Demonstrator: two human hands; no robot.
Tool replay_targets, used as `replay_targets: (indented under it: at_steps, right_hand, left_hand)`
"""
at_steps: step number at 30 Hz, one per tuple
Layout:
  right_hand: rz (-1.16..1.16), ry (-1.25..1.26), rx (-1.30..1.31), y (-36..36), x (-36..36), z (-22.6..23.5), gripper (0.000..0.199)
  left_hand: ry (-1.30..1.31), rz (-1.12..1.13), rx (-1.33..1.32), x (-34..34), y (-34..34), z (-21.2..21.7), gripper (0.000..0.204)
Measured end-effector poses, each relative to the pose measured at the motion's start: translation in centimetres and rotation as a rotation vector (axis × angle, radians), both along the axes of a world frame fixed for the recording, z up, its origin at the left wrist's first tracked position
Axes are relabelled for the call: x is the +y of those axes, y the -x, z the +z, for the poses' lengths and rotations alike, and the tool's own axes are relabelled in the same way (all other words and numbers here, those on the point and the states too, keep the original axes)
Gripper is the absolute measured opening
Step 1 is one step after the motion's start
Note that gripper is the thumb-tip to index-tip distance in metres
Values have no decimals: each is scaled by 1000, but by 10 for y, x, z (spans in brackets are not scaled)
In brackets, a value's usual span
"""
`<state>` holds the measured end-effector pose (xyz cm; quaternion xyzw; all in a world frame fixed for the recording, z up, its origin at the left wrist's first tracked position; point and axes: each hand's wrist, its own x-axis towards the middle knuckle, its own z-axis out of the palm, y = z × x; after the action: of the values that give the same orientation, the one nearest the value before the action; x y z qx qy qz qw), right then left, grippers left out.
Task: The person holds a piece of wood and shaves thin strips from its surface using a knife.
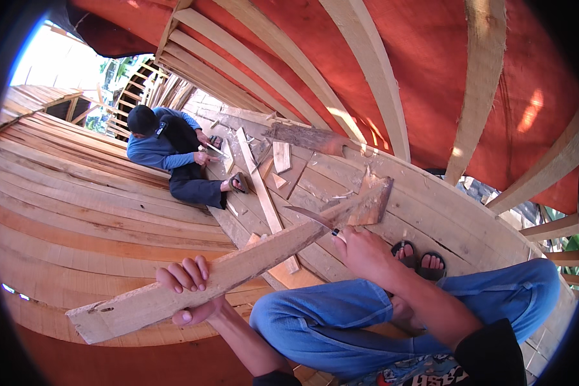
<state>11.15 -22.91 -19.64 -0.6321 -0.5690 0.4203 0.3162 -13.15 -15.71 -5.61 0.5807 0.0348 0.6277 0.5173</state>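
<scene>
A long wooden plank (238, 264) slants across the middle, its broad near end toward the lower left. Its narrower far end meets a rough-barked block of wood (374, 204) on the floor. My left hand (193, 289) grips the plank near its broad end, thumb below and fingers over the upper edge. In my right hand (361, 256) is a long knife (311, 215), held by its handle. The slightly curved, pointed blade lies against or just over the plank's upper edge; I cannot tell whether it touches.
A co-worker (164, 151) in a blue top sits beyond on the left, hands on a thin wooden strip. Another long board (259, 181), offcuts (282, 156) and shavings lie on the plank floor (424, 206). Curved wooden ribs (367, 58) rise on the right before red sheeting (424, 58).
</scene>
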Motion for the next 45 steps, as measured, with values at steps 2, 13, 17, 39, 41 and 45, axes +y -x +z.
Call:
replay_targets:
  at_steps: [2, 13, 17, 39, 41, 45]
  right_hand:
    - [-12, -11, 16, 0, -2, -9, 44]
    - [73, -15, 65, 17, -8, 12, 43]
    - [-29, -53, -46, 9, 7, -20, 39]
    - [47, -143, 39, 24, -8, 14, 42]
    - [29, -155, 10, 18, -4, 6, 42]
    - [48, -153, 68, 30, -14, 18, 42]
  left_hand:
    - [-10, -29, 6, -5, 3, 6, 39]
    - [22, 60, -34, 2, 12, -5, 40]
    - [18, 111, -50, 5, 10, -4, 39]
    - [-7, 34, -23, 0, 3, 0, 41]
    - [0, 105, -18, -3, -2, 0, 39]
    - [-3, 110, -25, -7, -2, 2, 38]
